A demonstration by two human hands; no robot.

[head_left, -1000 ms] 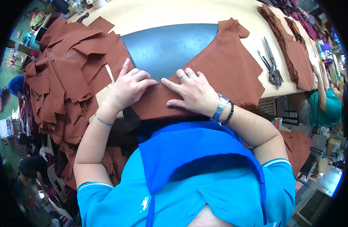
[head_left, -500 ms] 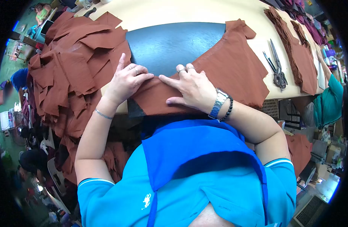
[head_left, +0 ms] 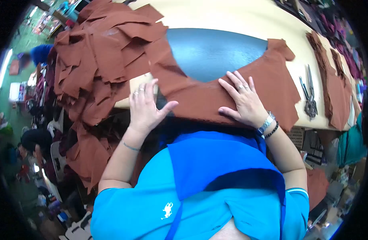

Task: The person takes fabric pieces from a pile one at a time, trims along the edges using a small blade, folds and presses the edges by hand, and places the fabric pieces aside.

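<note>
A brown cloth piece (head_left: 200,98) with a curved upper edge lies over a dark, smooth board (head_left: 216,52). On its right part rests my right hand (head_left: 246,100), palm down with the fingers spread and the thumb out. My left hand (head_left: 146,106) is at the lower left edge of the cloth, fingers up and thumb apart, with nothing gripped. Between that hand and the cloth a dark corner of the board shows. Left of the board a big heap of brown cloth pieces (head_left: 100,56) covers the table.
Large shears and a smaller cutting tool (head_left: 310,94) lie on the cream table (head_left: 232,16) at the right. Beyond them are stacked brown pieces (head_left: 338,96). A co-worker's teal garment (head_left: 350,142) shows at the right edge. More brown cloth (head_left: 88,156) hangs below the heap.
My fingers have left the curved edge, and my hands have moved apart, the left one lower. The cloth's left part now lies spread along the board's left side. The whole view has shifted.
</note>
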